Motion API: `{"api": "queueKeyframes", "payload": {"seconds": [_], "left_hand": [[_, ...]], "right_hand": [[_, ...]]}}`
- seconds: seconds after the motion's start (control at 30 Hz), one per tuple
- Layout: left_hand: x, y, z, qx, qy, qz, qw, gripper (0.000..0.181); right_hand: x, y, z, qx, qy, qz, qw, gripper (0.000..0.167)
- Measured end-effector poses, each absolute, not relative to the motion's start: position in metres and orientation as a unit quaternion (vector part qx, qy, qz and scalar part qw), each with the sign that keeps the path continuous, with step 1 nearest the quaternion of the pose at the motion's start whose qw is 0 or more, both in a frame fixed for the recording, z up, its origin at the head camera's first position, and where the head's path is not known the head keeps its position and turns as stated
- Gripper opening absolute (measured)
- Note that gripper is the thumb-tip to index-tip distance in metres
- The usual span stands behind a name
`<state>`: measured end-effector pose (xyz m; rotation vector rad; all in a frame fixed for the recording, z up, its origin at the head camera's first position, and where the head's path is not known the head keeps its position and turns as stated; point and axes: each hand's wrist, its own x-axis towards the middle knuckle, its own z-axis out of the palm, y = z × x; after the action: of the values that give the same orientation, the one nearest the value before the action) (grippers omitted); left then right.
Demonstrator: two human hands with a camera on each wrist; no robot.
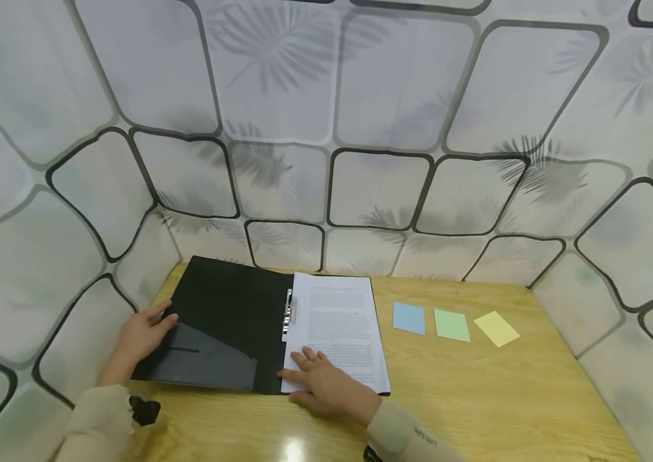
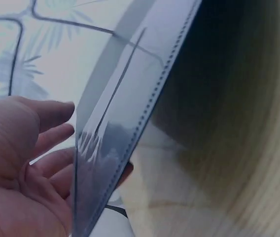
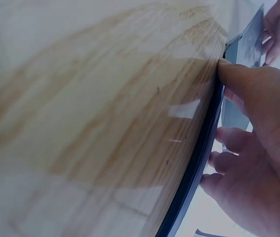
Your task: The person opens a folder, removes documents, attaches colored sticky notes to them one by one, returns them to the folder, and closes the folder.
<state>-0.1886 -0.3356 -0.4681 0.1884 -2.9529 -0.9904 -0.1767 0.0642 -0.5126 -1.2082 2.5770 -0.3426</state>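
A black folder (image 1: 234, 289) lies spread on the table, with a clear pocket (image 1: 205, 356) on its left cover and a metal clip (image 1: 287, 314) near the spine. White printed sheets (image 1: 338, 314) lie on its right side. My left hand (image 1: 140, 335) holds the left cover's outer edge; in the left wrist view that hand (image 2: 26, 163) has the cover tilted up, one fingertip showing past it. My right hand (image 1: 329, 385) rests with spread fingers on the sheets' lower left. In the right wrist view, the right thumb (image 3: 236, 79) lies at the folder's bottom edge.
Blue (image 1: 408, 318), green (image 1: 451, 325) and yellow (image 1: 496, 328) sticky notes lie in a row on the wooden table (image 1: 476, 398), right of the folder. Patterned fabric walls (image 1: 384, 192) enclose the table at the back and both sides.
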Motion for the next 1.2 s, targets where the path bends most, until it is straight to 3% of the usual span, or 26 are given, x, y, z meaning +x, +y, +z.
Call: {"api": "queueKeyframes", "payload": {"seconds": [0.2, 0.47, 0.7, 1.2], "left_hand": [[-0.183, -0.335, -0.453, 0.098, -0.901, -0.422, 0.008, 0.059], [-0.18, -0.336, -0.437, 0.065, -0.879, -0.472, -0.031, 0.068], [-0.181, -0.332, -0.422, 0.02, -0.893, -0.45, 0.012, 0.055], [-0.177, -0.352, -0.382, 0.037, -0.945, -0.306, 0.105, 0.043]], "right_hand": [[-0.177, 0.063, -0.514, -0.419, 0.891, -0.116, 0.131, 0.049], [-0.175, 0.064, -0.517, -0.423, 0.888, -0.12, 0.131, 0.049], [-0.177, 0.064, -0.517, -0.427, 0.886, -0.13, 0.125, 0.047], [-0.177, 0.064, -0.514, -0.423, 0.888, -0.135, 0.115, 0.046]]}}
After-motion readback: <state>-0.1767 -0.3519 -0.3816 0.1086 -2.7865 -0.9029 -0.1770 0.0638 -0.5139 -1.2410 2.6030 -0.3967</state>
